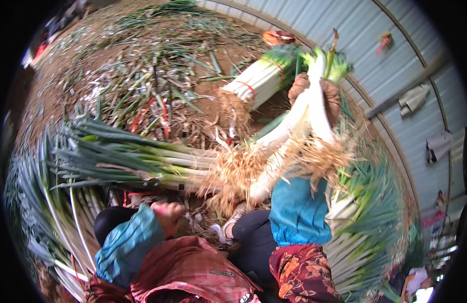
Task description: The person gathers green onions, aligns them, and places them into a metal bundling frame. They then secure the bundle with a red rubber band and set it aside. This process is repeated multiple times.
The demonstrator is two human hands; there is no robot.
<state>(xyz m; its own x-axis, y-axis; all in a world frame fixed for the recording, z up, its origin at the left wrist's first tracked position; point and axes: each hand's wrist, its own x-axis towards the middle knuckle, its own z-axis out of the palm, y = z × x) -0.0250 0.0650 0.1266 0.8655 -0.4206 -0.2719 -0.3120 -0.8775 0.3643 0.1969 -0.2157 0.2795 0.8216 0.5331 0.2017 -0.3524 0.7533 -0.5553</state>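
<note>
My right hand [331,99], in a brown glove, is raised ahead of me and grips a few trimmed green onions [319,106]. Their thick white stalks hang with shaggy roots downward, and the green tops are cut short. A blue sleeve cover [300,212] spans that forearm. Close to my left knee, my left hand [168,215] is blurred, its fingers seemingly curled; whether it holds anything is unclear. Untrimmed green onions [142,163] lie crosswise before me, roots pointing right. Beyond them rests a trimmed bundle [262,77] bound with red ties.
Piles of long green onions flank me at left [78,212] and right [354,242]. Leaf scraps and loose red strips [163,113] litter the dirt floor. A corrugated metal wall [354,45] runs along the right, with cloths [413,99] hanging there. Another person [413,282] is partly visible at lower right.
</note>
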